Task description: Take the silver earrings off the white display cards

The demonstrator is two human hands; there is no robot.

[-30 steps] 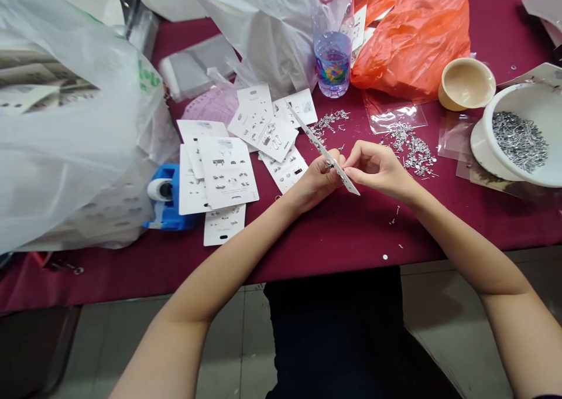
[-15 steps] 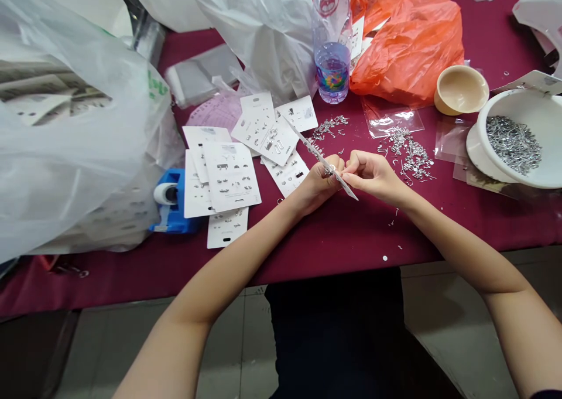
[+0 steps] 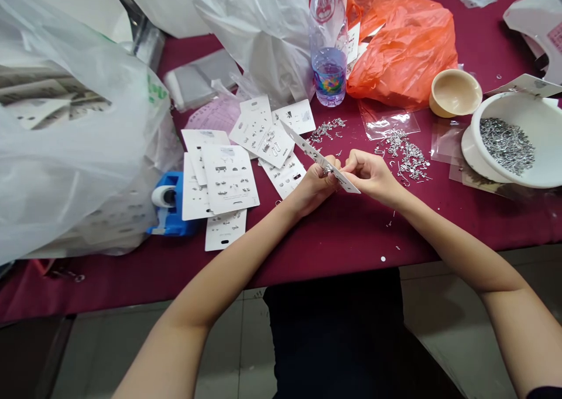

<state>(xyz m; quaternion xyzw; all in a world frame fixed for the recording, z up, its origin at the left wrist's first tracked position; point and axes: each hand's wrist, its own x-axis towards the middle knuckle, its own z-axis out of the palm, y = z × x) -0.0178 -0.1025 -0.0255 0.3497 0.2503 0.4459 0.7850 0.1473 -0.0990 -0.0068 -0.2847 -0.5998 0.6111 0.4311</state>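
Observation:
My left hand [image 3: 319,183] is closed around the lower part of a white earring card [image 3: 302,146], its thumb on the face. The card stands tilted, with small metal earrings along its face. Against the card's right side, near the lower end, my right hand [image 3: 373,175] pinches thumb and fingers together. Whatever is between those fingertips is too small or hidden. To the left lie several filled earring cards [image 3: 232,179], overlapping. Behind the hands are loose piles of tiny silver earring parts [image 3: 410,159], with a smaller heap [image 3: 327,129] beside the cards.
A white bowl [image 3: 472,150] of metal pieces and a tan cup [image 3: 456,94] stand at right. Behind are an orange plastic bag [image 3: 406,47] and a bottle [image 3: 329,65]. A blue tape dispenser [image 3: 178,211] sits beside a large white bag [image 3: 88,170] at left.
The held card has turned slightly, showing more of its face. Both hands stay together at its lower end. The whole view has shifted a little.

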